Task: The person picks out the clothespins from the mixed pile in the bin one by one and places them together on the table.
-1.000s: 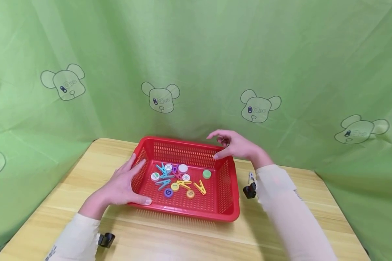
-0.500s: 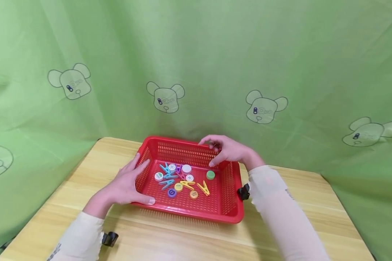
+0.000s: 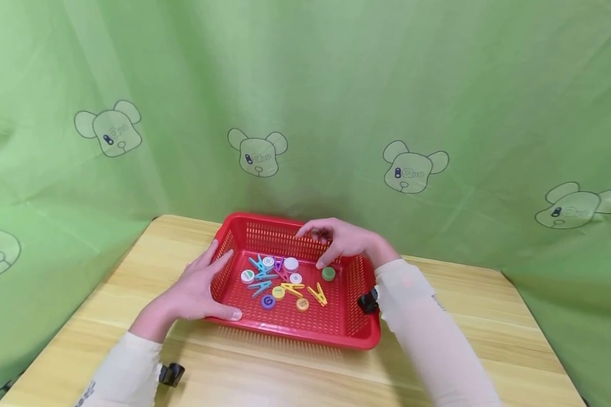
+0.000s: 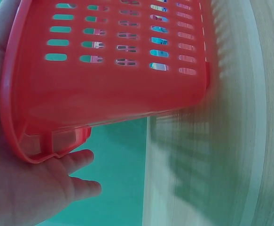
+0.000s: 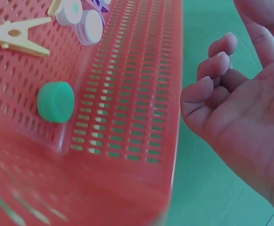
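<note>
Right hand (image 3: 347, 237) hangs over the far right part of the basket, thumb and index finger apart, the remaining fingers loosely curled, nothing held. Nearest to it is a green cap (image 3: 328, 274), lying on the basket floor towards the far right corner. Left of the cap lie a white cap (image 3: 291, 264) and a yellow clothespin (image 3: 318, 294); further left, blue clothespins (image 3: 259, 288) sit among other caps. All are inside the red basket (image 3: 305, 334), which stands on the wooden table (image 3: 468, 316). Left hand (image 3: 196, 289) rests on the near left corner, fingers spread, thumb along the near rim. Risks, in this inspector's judgement: a thumb brought down off-centre could push the green cap against the wall, leaving little room for fingers; the black wrist mount (image 3: 369, 302), seen over the right rim, could catch on it if lowered; uneven pressure from the left hand could slide the basket. Head view sets the right thumb close beside the green cap; the right wrist view shows a clear gap between them and the cap's raised side. Left wrist view alone shows fingers outside the basket, below the rim, and colours behind the wall slots.
</note>
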Available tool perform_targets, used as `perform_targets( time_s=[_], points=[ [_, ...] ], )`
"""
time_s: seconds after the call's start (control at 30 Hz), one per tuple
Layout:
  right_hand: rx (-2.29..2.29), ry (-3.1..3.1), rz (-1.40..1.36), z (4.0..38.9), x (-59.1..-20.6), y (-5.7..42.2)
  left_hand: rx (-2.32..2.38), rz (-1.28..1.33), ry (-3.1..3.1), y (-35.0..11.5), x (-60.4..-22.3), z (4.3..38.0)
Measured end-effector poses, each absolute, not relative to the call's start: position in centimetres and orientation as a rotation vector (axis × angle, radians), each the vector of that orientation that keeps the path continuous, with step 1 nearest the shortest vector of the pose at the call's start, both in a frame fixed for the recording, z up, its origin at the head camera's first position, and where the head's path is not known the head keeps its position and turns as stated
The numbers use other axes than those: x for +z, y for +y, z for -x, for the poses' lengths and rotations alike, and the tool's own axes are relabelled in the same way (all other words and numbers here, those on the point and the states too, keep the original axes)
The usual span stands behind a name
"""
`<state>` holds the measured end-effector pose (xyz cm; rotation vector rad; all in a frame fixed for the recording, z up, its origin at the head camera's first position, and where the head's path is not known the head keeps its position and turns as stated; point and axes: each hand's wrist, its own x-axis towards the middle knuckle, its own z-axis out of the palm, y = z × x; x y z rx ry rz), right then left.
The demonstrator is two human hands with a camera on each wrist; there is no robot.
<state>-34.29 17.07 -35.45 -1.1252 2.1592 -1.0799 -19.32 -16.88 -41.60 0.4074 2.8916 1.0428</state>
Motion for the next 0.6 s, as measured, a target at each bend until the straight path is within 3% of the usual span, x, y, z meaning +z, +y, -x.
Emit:
perform_targets(
  time_s=[0.6],
  points=[
    [-1.021, 2.004, 1.047, 34.2, -38.8, 13.9, 1.062, -0.423, 2.902, -17.0, -41.7, 19.2]
  ],
)
